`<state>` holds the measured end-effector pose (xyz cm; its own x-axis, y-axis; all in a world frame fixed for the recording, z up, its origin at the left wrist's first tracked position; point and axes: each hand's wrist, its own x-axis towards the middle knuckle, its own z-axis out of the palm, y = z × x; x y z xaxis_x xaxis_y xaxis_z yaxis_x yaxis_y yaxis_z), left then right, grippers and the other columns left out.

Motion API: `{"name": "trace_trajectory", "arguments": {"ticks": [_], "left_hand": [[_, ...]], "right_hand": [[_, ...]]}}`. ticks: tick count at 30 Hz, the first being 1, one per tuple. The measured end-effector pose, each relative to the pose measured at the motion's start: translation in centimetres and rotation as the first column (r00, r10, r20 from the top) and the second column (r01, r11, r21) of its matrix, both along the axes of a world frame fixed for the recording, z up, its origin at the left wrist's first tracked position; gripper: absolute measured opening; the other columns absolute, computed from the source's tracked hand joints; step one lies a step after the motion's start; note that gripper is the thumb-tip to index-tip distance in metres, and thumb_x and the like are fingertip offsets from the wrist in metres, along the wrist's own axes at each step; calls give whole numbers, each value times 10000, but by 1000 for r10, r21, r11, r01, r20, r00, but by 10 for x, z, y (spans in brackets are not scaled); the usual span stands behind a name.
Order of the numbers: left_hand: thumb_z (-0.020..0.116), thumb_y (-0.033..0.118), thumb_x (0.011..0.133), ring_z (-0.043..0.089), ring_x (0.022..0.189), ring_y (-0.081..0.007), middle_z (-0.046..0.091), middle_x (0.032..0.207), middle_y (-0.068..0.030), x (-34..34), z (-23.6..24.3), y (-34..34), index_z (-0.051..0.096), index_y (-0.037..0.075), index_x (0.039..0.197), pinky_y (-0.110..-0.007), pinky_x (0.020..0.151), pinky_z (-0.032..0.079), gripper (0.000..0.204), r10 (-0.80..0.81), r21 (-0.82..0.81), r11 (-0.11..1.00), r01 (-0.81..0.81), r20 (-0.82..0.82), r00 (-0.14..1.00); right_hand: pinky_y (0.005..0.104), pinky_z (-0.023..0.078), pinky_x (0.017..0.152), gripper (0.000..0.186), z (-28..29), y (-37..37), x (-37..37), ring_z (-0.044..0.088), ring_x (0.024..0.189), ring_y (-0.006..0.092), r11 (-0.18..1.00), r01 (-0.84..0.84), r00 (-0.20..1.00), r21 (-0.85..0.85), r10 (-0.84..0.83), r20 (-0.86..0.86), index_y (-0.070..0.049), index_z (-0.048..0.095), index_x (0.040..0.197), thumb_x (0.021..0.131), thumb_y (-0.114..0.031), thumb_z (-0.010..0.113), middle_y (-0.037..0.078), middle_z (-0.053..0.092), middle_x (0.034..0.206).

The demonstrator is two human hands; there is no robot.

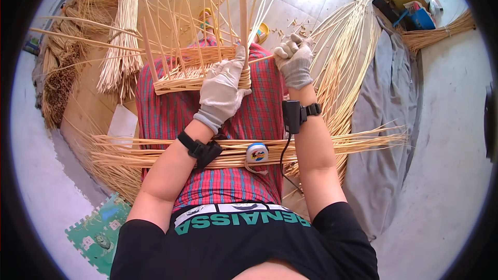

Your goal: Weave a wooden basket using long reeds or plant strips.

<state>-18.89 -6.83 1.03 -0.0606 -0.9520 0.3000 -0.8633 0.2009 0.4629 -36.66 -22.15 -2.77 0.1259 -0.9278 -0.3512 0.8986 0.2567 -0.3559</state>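
A partly woven wicker basket (176,86) rests on my knees, with long upright stakes rising from its base and a thick wooden stick (243,18) at its right corner. My left hand (223,87), in a pale work glove, is closed round that corner, thumb and fingers against the weave. To the right, my gloved right hand (294,62) pinches a thin wicker strand (262,59) that runs out from the basket's right side. The fingertips of both hands are partly hidden.
A bundle of wicker rods (228,161) lies across my lap, a white tape measure (257,153) on it. More rods (337,88) spread on the right beside a grey cloth (371,140). A tied bundle (122,54) stands far left; a blue dustpan (421,19) is far right.
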Motion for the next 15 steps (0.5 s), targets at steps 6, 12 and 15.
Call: {"name": "trace_trajectory", "arguments": {"ticks": [6, 12, 15], "left_hand": [[913, 229, 696, 618, 1222, -373, 666, 1291, -210, 3, 2, -5, 407, 84, 1579, -436, 1084, 442, 1028, -20, 54, 998, 21, -5, 1000], [890, 250, 728, 625, 1187, -371, 673, 1269, -193, 8, -3, -5, 420, 87, 1570, -428, 1068, 442, 978, -41, 83, 996, 44, -45, 998], [842, 294, 801, 625, 1186, -356, 657, 1283, -215, 4, -19, -9, 422, 84, 1567, -417, 1040, 463, 898, -109, 73, 990, 117, -107, 988]], "right_hand": [[286, 311, 465, 655, 3, 13, -9, 258, 464, 114, 1000, 5, 1000, 8, -5, 19, -74, 577, 886, 1071, -642, 310, -47, 281, 528], [326, 372, 539, 647, 53, 89, -4, 295, 484, 129, 961, -14, 967, -276, -58, -250, -92, 613, 891, 1082, -632, 311, -44, 328, 540], [397, 481, 691, 639, 38, 164, 82, 533, 641, 203, 801, 148, 859, -580, -395, -326, -70, 722, 1066, 1078, -610, 381, 18, 630, 728]]}}
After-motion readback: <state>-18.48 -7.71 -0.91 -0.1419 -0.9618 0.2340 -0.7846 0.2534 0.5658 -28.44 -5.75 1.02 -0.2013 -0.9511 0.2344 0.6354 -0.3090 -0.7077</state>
